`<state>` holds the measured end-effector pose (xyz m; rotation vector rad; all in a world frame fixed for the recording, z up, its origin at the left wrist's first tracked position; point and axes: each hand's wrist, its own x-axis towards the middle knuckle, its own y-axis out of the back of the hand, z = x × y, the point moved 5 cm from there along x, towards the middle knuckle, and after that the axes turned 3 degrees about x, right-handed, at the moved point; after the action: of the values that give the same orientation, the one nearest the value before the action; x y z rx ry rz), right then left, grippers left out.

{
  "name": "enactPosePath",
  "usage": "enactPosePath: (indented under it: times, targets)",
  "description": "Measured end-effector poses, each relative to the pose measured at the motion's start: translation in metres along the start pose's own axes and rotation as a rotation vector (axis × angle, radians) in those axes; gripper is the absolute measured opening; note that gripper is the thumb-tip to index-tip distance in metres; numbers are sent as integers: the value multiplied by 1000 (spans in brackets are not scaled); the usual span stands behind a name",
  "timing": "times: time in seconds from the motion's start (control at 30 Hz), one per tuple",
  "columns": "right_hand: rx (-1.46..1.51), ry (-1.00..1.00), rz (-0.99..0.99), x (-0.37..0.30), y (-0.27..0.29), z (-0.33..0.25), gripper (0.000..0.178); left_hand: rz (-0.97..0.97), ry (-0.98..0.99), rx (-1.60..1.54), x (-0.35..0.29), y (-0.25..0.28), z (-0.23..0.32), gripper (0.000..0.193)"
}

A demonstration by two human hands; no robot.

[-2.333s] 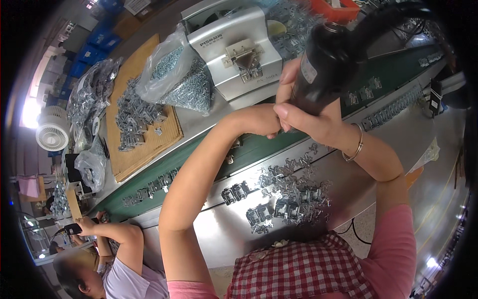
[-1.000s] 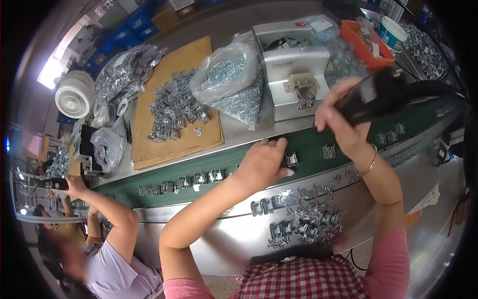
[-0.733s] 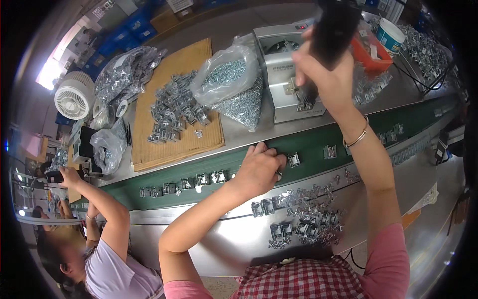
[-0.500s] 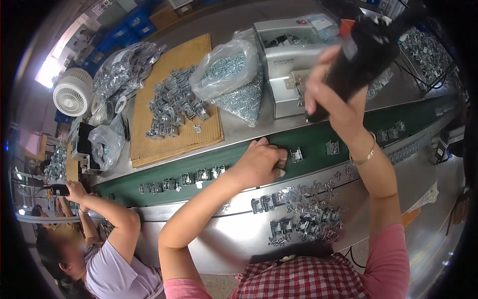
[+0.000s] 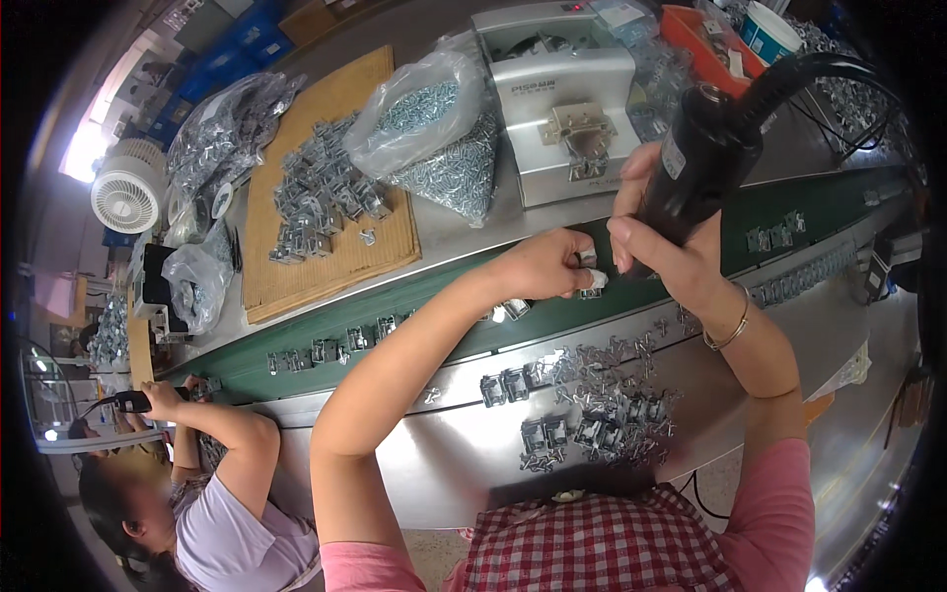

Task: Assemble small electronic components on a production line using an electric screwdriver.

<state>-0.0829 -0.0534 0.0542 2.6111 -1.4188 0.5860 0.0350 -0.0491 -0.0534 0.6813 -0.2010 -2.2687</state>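
Observation:
My right hand (image 5: 681, 242) is wrapped round a black electric screwdriver (image 5: 695, 163), its cable curving off to the upper right. The screwdriver's lower end reaches toward the green conveyor belt (image 5: 449, 329); its tip is mostly hidden behind my fingers. Just left of it, my left hand (image 5: 543, 266) is closed, thumb and fingers pinching a small metal bracket (image 5: 591, 292) on the belt. White covering shows on a fingertip. The bracket is largely hidden by those fingers. More metal brackets (image 5: 360, 338) stand in a row along the belt to the left.
Loose screws and brackets (image 5: 597, 431) lie on the steel table before me. Beyond the belt are a silver screw feeder (image 5: 562, 89), a plastic bag of screws (image 5: 444, 158), cardboard (image 5: 400, 242) with stacked brackets, and a red bin (image 5: 681, 35). A co-worker (image 5: 232, 493) sits at left.
My right hand has brought the screwdriver down and closer to my left hand. My left hand has moved right along the belt to a bracket. The view has shifted slightly.

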Motion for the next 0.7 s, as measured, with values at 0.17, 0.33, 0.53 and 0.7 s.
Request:
enactPosePath:
  times: [0.17,0.33,0.53,0.7]
  targets:
    - [-11,-28,10,-5,-3,0,37,173,-163,119,2,-2,-11,20]
    - [-73,31,-26,-5,-5,-2,37,181,-131,245,-1,0,2,25]
    - [62,-30,4,-7,-14,-6,38,-249,62,265,3,-2,18,30]
    - [-15,84,-40,-7,-15,-10,39,-306,20,251,0,1,23,29]
